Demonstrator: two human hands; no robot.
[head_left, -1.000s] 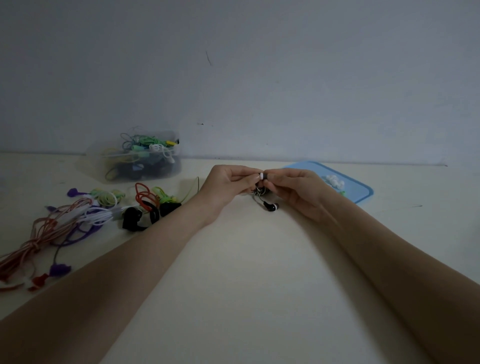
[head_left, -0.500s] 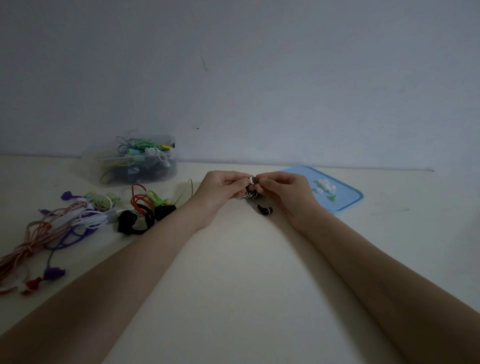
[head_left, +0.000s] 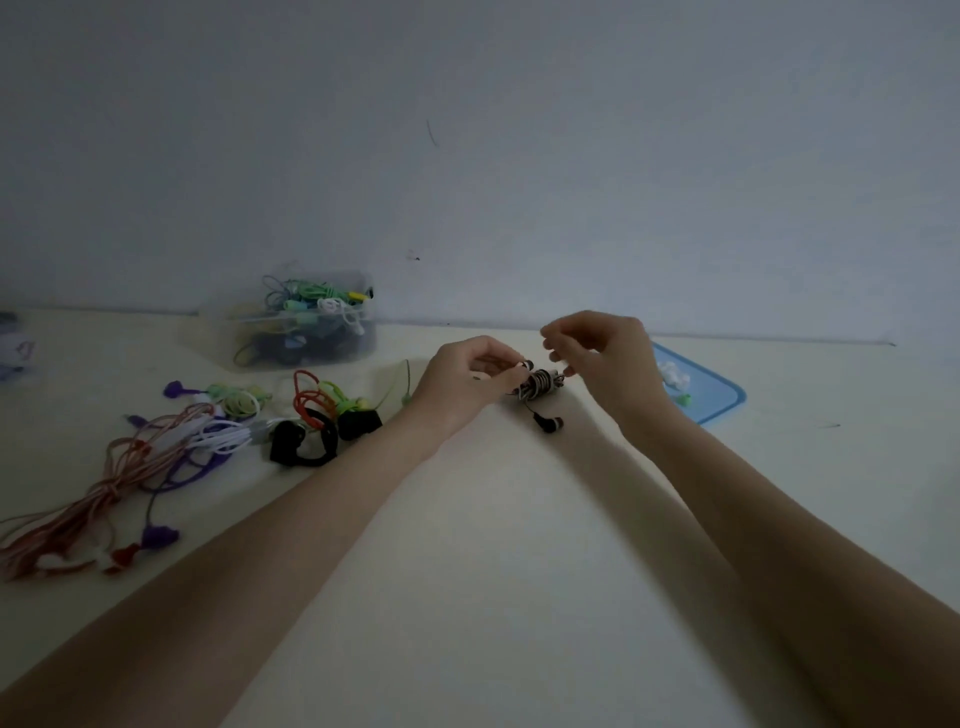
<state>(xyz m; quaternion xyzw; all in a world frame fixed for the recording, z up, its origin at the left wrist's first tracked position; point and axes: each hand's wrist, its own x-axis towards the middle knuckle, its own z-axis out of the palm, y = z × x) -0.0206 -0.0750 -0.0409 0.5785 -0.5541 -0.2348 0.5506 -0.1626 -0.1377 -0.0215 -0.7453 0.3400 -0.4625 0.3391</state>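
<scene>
We sit at a cream table (head_left: 493, 561) against a bare grey wall (head_left: 571, 156) in dim light, with a clear box (head_left: 358, 343) of earphones and loose coloured cables (head_left: 156, 457) on the left and a blue tray (head_left: 719, 402) on the right. Our left hand (head_left: 470, 382) pinches one end of the coiled earphone (head_left: 541, 385), held just above the table between the hands. Half a second ago both hands pinched it; now our right hand (head_left: 610, 358) has lifted, its fingers loosely curled beside the coil, and we cannot tell whether it holds anything.
</scene>
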